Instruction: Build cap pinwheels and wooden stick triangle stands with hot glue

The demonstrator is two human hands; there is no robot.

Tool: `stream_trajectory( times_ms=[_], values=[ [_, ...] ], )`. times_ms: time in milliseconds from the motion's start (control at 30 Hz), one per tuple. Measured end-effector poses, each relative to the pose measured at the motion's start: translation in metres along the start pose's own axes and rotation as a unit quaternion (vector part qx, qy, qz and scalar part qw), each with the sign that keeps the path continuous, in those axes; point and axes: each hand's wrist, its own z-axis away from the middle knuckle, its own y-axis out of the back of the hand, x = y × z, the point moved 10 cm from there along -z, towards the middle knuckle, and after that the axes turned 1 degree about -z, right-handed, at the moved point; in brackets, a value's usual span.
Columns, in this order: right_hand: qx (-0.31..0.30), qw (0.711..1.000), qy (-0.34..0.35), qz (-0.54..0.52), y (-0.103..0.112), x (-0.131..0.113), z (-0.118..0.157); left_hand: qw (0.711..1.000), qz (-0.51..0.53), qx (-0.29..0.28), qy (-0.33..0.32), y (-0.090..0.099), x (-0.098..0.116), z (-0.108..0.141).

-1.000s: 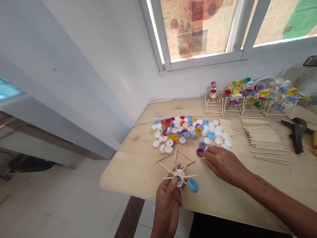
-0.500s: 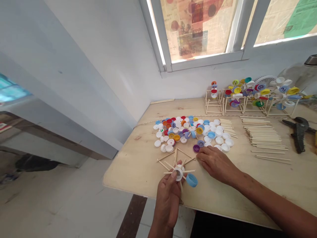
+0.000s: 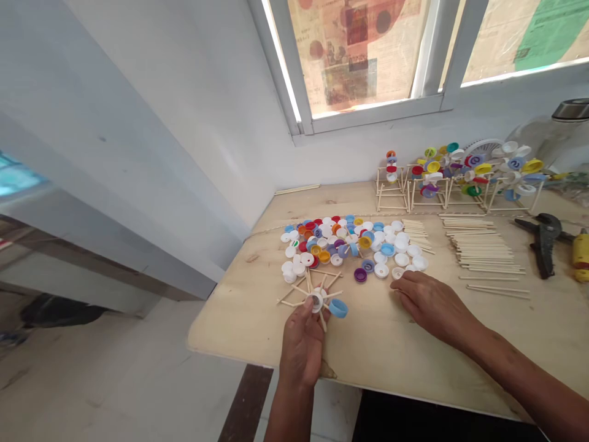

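Observation:
My left hand (image 3: 304, 341) grips a wheel (image 3: 317, 301) made of a white cap hub with wooden sticks radiating from it. One spoke carries a light blue cap (image 3: 338, 308). Behind the wheel, more sticks (image 3: 330, 272) lie in an angled frame on the table. My right hand (image 3: 426, 301) is over the table with its fingers bent together at a white cap (image 3: 397, 273); whether they pinch it is hard to see. A purple cap (image 3: 360, 275) sits between the hands, in front of a spread of mixed coloured caps (image 3: 324, 256).
Stick frames with cap wheels (image 3: 427, 191) stand at the back right. Stick piles (image 3: 483, 245), black pliers (image 3: 544, 245) and a yellow-handled tool (image 3: 580, 255) lie at the right. The table edge (image 3: 230, 358) is nearby.
My right hand has moved right, from beside the purple cap to a white cap. The wheel in my left hand is slightly farther left and up, and the camera view has shifted.

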Motion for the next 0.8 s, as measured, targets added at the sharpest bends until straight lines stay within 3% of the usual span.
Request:
stream_trajectory(
  times_ms=[300, 667, 800],
  values=[
    [0.0, 0.999, -0.052, 0.013, -0.001, 0.026, 0.008, 1.0, 0.005, -0.009, 0.006, -0.01, 0.005, -0.012],
    [0.02, 1.0, -0.013, -0.01, -0.001, 0.013, -0.007, 0.997, -0.026, -0.059, 0.039, -0.044, -0.022, -0.009],
    [0.053, 0.997, -0.022, -0.052, 0.003, 0.023, -0.003, 0.997, -0.036, -0.057, 0.042, -0.05, -0.032, -0.017]
  ],
)
